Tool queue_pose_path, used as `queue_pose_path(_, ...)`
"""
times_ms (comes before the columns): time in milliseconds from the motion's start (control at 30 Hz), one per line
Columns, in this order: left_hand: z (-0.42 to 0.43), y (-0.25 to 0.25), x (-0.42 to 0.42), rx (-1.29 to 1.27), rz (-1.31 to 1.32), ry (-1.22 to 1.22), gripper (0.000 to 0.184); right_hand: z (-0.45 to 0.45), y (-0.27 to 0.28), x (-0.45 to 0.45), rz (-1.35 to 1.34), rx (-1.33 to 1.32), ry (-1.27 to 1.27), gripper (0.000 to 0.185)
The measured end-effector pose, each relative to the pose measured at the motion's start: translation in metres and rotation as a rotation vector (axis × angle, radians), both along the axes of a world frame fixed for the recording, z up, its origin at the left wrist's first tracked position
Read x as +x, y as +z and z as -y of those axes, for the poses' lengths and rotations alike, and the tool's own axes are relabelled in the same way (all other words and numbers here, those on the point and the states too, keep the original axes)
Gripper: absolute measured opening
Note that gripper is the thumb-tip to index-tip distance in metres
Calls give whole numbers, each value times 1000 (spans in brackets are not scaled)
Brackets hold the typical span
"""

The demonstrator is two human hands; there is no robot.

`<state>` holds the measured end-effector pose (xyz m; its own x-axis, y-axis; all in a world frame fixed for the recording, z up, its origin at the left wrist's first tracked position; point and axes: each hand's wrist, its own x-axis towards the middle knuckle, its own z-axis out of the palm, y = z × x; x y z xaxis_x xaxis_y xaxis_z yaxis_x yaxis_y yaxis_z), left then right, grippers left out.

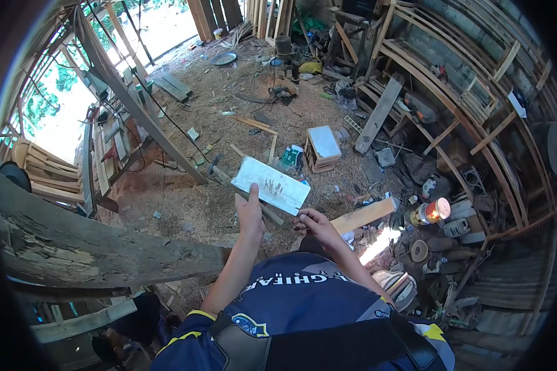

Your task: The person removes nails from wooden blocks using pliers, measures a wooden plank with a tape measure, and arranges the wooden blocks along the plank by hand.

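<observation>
Finding: the pale panel [288, 193] lies just forward of both my hands, broad face up, dark marks near its middle. Its long axis slants from far left to near right, so the near-right corner points toward my right hand [319, 227].

My left hand [249, 215] has hold of the near long edge toward the left end, thumb flat on the face; the fingers beneath are hidden. The right fingers are bent at the near-right corner; I cannot tell whether they pinch it or only touch it. The right hand is nearer that corner, the left nearer the opposite end.

A hammer-like tool [274, 217] passes below the panel, its head past the left end; its support is unclear.
</observation>
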<state>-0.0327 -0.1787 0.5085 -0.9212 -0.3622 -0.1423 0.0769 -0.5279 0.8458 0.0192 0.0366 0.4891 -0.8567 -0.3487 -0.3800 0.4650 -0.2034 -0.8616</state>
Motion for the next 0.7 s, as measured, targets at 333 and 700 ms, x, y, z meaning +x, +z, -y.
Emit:
queue_pose_path(333, 3, 20, -19, 58, 66, 23, 38, -11, 30, -19, 14, -19, -14, 26)
queue_pose_path(700, -1, 14, -69, 85, 86, -106, 36, -54, 10, -91, 79, -44, -181, 33)
